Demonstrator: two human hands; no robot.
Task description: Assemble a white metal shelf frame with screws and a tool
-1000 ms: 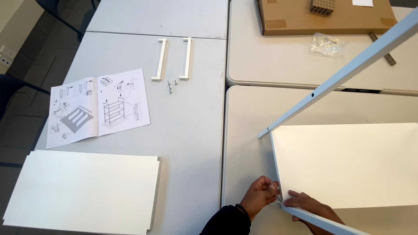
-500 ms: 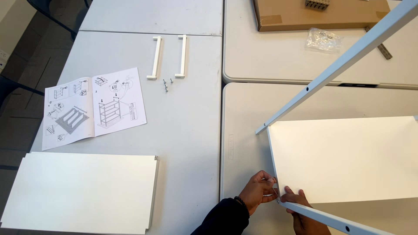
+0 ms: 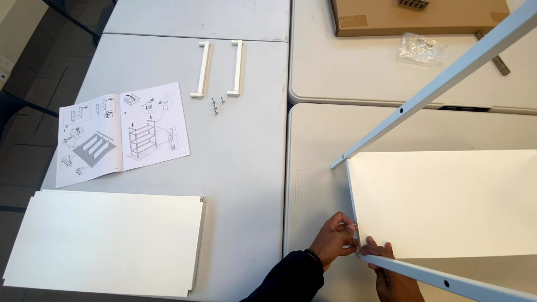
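1. Head camera, looking down at grey tables (image 3: 246, 168) pushed together. A white shelf panel (image 3: 447, 204) lies flat on the near right table, its long axis running left to right and out past the right edge of view.
2. Two white metal rails meet the panel's left end. The upper rail (image 3: 436, 89) climbs diagonally from the panel's far left corner toward the top right. The lower rail (image 3: 447, 277) runs from the near left corner down toward the bottom right. Both have small holes along their length.
3. The left hand (image 3: 334, 239), at the end of a dark sleeve, comes in from the bottom edge. Its fingers are curled and pinched at the panel's near left corner. They seem to grip a small fastener, but it is too small to tell.
4. The right hand (image 3: 391, 274) sits just right of the left one, partly under the lower rail. Its fingertips press on the rail's end at the same corner, steadying it.
5. On the left table, a second white panel (image 3: 106, 243) lies flat at the near edge, long axis left to right.
6. Beyond it, an open instruction booklet (image 3: 120, 134) shows drawings of a shelf unit.
7. Further off lie two white brackets (image 3: 218, 68), side by side, pointing away from the viewer, with a few small screws (image 3: 217, 104) beside them.
8. On the far right table, an open cardboard box (image 3: 419, 19) holds a dark part near its top edge. A clear plastic bag (image 3: 420, 48) rests just in front of the box.
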